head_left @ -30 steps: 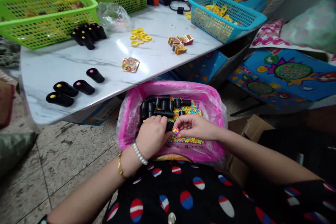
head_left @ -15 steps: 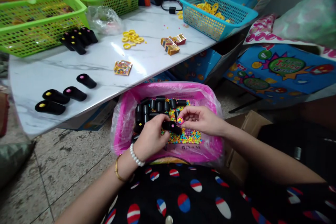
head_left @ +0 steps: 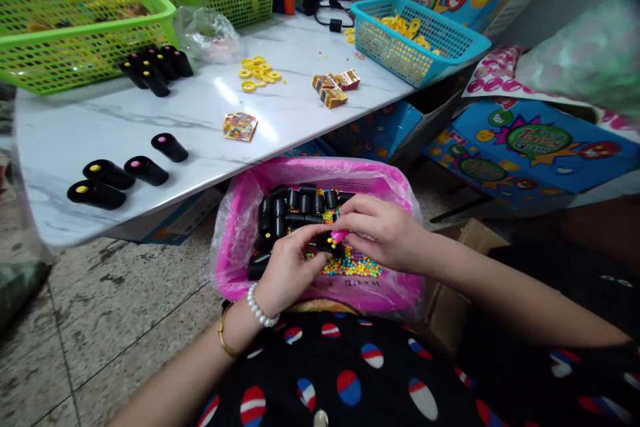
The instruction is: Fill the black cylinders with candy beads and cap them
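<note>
My left hand (head_left: 295,263) is closed around a small black tube (head_left: 325,240) above the pink basket. In my right hand (head_left: 377,230) is a small pink scoop (head_left: 340,235), tipped at the tube's mouth with yellow beads at its lip. Under both hands, the pink basket (head_left: 230,240), lined with clear plastic, holds several black tubes (head_left: 279,207) and a layer of small coloured candy beads (head_left: 357,263). My fingers partly hide the held tube and the scoop.
Several black tubes (head_left: 105,193) lie on the marble-patterned table (head_left: 200,107). Yellow rings (head_left: 257,73), small foil packets (head_left: 240,127) and a blue basket (head_left: 420,47) are farther back. A green basket (head_left: 90,40) stands at left; printed cartons (head_left: 540,140) are at right.
My right hand has brought the bead-filled scoop left to the tube and tipped it. The tube in my left hand now has its mouth by the scoop. The view has shifted slightly.
</note>
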